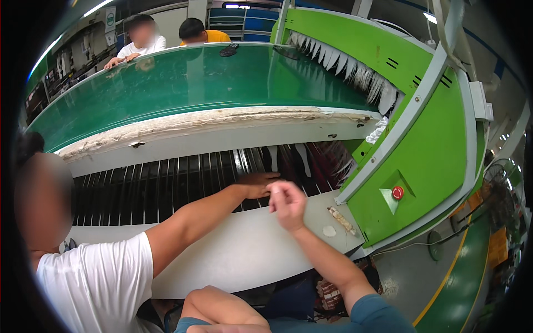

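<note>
My right hand (pixel 286 202) is raised over the white ledge (pixel 244 250) at the front of the machine. Its fingers are curled together and I see nothing in them. It hangs right beside a co-worker's hand (pixel 256 184), which rests flat on the black rollers (pixel 166 188). That hand belongs to the person in a white T-shirt (pixel 94 283) on my left. Of my left arm only a bent part (pixel 222 311) shows at the lower edge; its hand is hidden.
A green conveyor belt (pixel 183 83) runs above the rollers, with two people standing behind it. The green housing (pixel 427 166) on the right carries a red button (pixel 397 192). A small long scrap (pixel 340 220) and a white bit (pixel 329 231) lie on the ledge.
</note>
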Available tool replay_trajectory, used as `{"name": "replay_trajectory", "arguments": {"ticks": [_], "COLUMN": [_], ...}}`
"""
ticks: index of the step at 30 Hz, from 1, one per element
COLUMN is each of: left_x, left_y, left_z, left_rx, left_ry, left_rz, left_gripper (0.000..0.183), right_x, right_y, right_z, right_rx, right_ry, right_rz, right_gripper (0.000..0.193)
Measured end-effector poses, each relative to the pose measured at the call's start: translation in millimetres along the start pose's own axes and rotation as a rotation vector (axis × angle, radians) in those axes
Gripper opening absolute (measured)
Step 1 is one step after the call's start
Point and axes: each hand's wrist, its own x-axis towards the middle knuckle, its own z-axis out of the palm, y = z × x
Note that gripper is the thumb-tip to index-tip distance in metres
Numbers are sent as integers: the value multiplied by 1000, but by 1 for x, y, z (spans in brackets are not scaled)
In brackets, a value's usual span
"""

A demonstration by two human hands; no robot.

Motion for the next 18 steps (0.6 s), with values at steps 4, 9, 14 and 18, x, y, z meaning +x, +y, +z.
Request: {"name": "replay_trajectory", "arguments": {"ticks": [4,9,14,18], "left_x": [5,7,11,-11], "left_y": [0,-2,-11,-24], "left_z": [-2,-23,-29,-38], "left_rx": [-8,-35,-81,-104], "left_ry": [3,85,143,205], "left_rz": [2,-12,-7,-56], "left_gripper": [26,26,25,25], "right_x": [99,269,361,373], "right_y": [-89,-118,-95,-82], "right_z": [-32,-80,-179,-180], "right_rx": [-46,-518,-1449,-1648], "right_ry": [85,223,170,226], "right_rz": [-380,-370,148,474], "right_gripper": [18,22,52,78]}}
